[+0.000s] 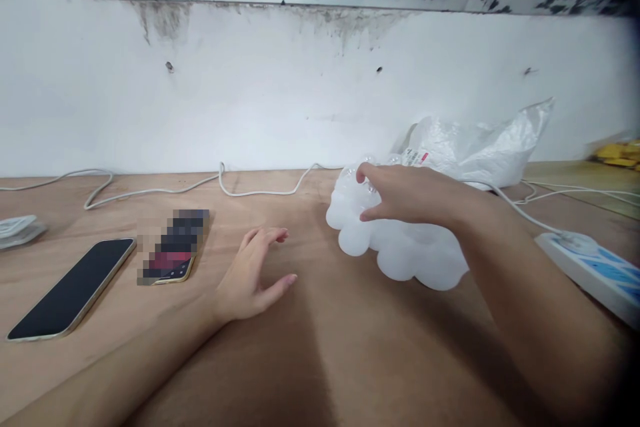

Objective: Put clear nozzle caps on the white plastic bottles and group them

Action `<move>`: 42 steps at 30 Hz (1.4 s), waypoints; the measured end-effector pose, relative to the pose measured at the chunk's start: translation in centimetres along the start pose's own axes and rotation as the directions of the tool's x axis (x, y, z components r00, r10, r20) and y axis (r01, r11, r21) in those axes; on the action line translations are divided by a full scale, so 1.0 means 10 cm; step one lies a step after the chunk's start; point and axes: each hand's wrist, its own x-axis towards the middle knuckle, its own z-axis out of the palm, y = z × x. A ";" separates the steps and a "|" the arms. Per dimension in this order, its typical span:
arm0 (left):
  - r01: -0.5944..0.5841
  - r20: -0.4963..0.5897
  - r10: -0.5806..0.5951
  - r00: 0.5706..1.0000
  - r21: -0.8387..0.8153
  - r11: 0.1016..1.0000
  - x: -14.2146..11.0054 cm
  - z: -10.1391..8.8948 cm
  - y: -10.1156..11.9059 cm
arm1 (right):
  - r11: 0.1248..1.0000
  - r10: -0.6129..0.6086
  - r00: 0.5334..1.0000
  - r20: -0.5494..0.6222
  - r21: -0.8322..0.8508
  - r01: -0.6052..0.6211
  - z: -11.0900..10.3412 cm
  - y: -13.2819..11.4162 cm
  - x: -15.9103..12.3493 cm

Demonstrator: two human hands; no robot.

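Observation:
A white, bumpy, cloud-shaped object point(400, 253) with rounded lobes lies on the wooden table, right of centre. Small clear bubble-like beads show along its upper side. My right hand point(415, 193) reaches over it from the right, thumb and index finger curved and apart, close to some of the beads. Whether the fingertips touch it I cannot tell. Left of centre, my left hand point(255, 273) hovers over or rests on the bare tabletop point(310, 247), fingers apart and holding nothing. The phone with the lit, pixelated screen point(175, 250) is nearest to it.
A dark-screened phone point(75, 290) lies further left, with a pale flat item point(20, 230) beyond it. Behind the white object sits a crumpled white plastic bag point(480, 147). A white cable point(260, 193) runs along the wall. At right is a power strip point(595, 267).

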 end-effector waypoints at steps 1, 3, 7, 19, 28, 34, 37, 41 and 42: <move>0.002 0.002 -0.002 1.000 0.003 1.000 0.00 0.00 0.00 | 1.000 -0.007 1.000 -0.001 0.001 0.007 0.00 0.00 -0.01; 0.005 0.011 -0.006 1.000 0.008 1.000 0.00 0.00 0.00 | 0.999 -0.035 0.999 -0.027 -0.009 0.035 0.00 0.00 -0.03; 0.017 0.024 -0.018 1.000 0.031 0.999 0.02 0.01 0.00 | 0.987 -0.136 0.973 -0.189 -0.107 0.117 -0.06 -0.15 -0.14; -0.213 0.413 0.072 0.908 0.305 0.928 -0.37 -0.56 0.21 | 0.727 -0.600 0.746 -0.289 0.191 0.659 0.80 -0.86 -0.66; -0.083 0.590 0.030 0.807 0.064 0.994 -0.39 -0.43 0.12 | 0.719 -0.548 0.819 -0.168 0.405 0.565 1.04 -0.83 -0.67; -0.060 0.613 0.006 0.790 0.067 0.996 -0.43 -0.42 0.10 | 0.723 -0.557 0.816 -0.155 0.393 0.568 1.07 -0.82 -0.66; -0.087 0.622 0.010 0.783 0.094 0.992 -0.42 -0.39 0.07 | 0.721 -0.566 0.809 -0.157 0.382 0.578 1.11 -0.83 -0.65; -0.088 0.510 0.014 0.860 0.121 0.989 -0.39 -0.43 0.06 | 0.714 -0.545 0.813 -0.206 0.396 0.578 1.06 -0.85 -0.68; -0.033 0.418 -0.030 0.908 0.144 0.989 -0.43 -0.47 0.08 | 0.709 -0.514 0.817 -0.261 0.407 0.576 1.01 -0.84 -0.70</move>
